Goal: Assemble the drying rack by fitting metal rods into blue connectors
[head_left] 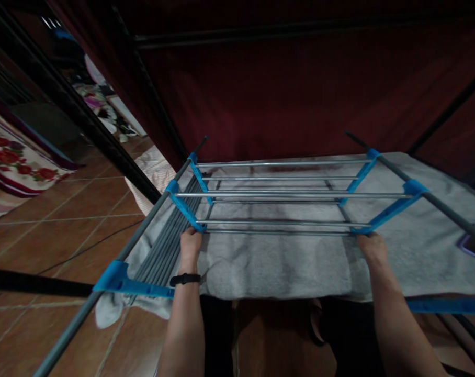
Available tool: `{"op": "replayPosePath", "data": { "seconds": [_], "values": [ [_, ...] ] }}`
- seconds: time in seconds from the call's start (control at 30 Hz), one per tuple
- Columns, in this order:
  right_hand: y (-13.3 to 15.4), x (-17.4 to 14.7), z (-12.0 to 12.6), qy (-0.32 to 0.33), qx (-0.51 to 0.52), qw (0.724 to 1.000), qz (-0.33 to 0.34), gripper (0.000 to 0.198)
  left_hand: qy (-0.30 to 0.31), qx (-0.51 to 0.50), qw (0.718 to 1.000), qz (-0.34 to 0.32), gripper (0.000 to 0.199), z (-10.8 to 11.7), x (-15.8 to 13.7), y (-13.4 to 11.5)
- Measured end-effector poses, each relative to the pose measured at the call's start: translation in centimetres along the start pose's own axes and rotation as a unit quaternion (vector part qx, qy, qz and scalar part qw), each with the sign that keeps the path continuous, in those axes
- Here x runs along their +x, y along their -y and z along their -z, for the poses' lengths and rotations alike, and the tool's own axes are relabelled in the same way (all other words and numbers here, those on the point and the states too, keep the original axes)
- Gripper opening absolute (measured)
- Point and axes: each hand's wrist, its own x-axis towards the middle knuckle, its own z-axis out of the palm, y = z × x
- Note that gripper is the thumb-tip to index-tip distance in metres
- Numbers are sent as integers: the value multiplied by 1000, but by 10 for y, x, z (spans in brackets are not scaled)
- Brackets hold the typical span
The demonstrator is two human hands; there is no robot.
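Note:
A rack frame (292,195) of grey metal tubes with blue plastic brackets stands in front of me over a grey cloth. My left hand (191,245) is closed round the lower end of a left blue bracket (186,209), where a thin crossbar meets it. Opposite, my right hand (373,246) grips the lower end of a right blue bracket (392,210). The fingertips of both hands are partly hidden behind the brackets. Beside my left hand lies a bundle of loose grey tubes (165,248) on the cloth. A black band (185,279) circles my left wrist.
The grey cloth (276,267) covers a low surface. Dark red fabric panels (276,99) with black poles rise behind it. A phone (473,248) lies at the right. Tiled floor (76,235) with a thin cable (92,246) stretches left, beside a floral cloth (13,157).

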Motion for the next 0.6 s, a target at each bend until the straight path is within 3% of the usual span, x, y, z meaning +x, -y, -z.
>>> {"op": "replayPosePath", "data": {
  "seconds": [0.17, 0.6],
  "values": [
    [-3, 0, 1, -9, 7, 1000, 2, 10, 11, -13, 1000, 21, 33, -6, 3, 8],
    [1, -4, 0, -26, 27, 999, -35, 15, -26, 82, 996, 12, 12, -3, 4, 13]
  ]
}}
